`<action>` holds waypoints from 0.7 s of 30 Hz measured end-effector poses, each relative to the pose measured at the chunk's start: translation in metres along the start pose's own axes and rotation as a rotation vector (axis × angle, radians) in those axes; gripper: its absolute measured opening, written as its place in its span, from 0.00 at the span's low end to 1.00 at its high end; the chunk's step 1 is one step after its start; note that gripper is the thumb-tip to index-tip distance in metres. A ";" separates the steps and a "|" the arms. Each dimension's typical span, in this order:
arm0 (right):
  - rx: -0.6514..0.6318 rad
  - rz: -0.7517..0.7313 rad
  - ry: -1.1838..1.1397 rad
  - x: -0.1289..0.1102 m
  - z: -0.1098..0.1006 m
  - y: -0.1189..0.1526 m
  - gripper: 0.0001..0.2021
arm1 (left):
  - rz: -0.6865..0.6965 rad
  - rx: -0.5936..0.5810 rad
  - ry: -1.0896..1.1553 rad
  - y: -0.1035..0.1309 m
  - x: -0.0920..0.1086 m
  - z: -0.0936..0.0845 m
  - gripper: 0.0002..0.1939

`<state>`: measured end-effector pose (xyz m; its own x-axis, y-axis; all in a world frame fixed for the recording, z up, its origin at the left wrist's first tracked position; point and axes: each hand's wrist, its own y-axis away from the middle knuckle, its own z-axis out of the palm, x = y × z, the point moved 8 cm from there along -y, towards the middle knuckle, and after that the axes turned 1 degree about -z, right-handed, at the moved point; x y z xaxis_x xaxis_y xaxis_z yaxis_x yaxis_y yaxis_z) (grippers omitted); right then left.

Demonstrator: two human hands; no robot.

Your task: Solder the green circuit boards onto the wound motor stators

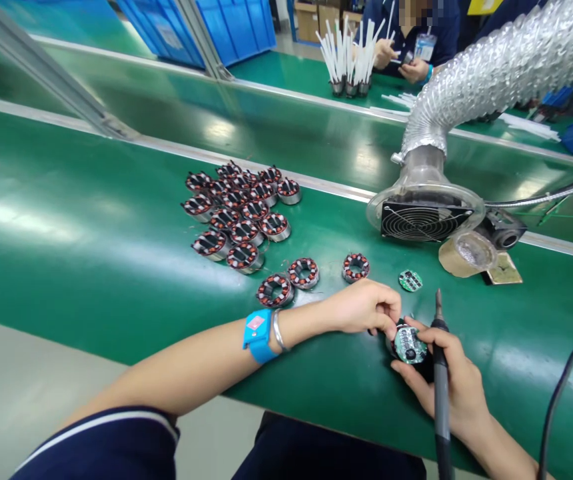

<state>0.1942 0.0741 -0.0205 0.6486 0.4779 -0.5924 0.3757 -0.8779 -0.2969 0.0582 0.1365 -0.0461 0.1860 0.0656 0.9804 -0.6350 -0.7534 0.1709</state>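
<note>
A round green circuit board (409, 345) sits on a dark round part at the table's front, and that part is mostly covered by fingers. My right hand (459, 380) steadies the board from the right, thumb below and fingers above. The same hand carries a soldering iron (440, 380), its tip pointing up and away from me. My left hand (369, 308) is closed at the board's left edge, fingertips pinched together. What lies in that pinch is too small to make out. Just beyond the hands lies another round circuit board (410, 281).
Wound motor stators (245, 257) cluster left of centre; a single stator (355, 267) lies nearer the hands. A fume extractor fan (426, 221) on a foil duct (496, 67) stands ahead, beside a tape roll (468, 254). A black cable (561, 380) hangs at right. Across, a co-worker's hands (415, 70) hold a part.
</note>
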 end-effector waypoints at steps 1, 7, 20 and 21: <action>-0.011 -0.004 0.003 0.000 0.000 0.000 0.19 | -0.038 -0.014 0.030 -0.004 -0.003 0.000 0.07; -0.003 -0.039 -0.013 0.000 0.001 0.000 0.20 | -0.187 0.014 0.137 0.002 -0.016 0.001 0.07; 0.229 -0.075 0.095 0.011 -0.021 -0.032 0.16 | 0.246 0.713 -0.916 0.067 0.056 -0.058 0.23; 0.246 -0.115 0.163 0.014 -0.019 -0.041 0.16 | 0.198 0.688 -0.972 0.063 0.050 -0.059 0.26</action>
<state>0.2003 0.1173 -0.0023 0.7163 0.5556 -0.4222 0.2943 -0.7891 -0.5391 -0.0167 0.1312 0.0192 0.8049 -0.3872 0.4496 -0.2387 -0.9050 -0.3520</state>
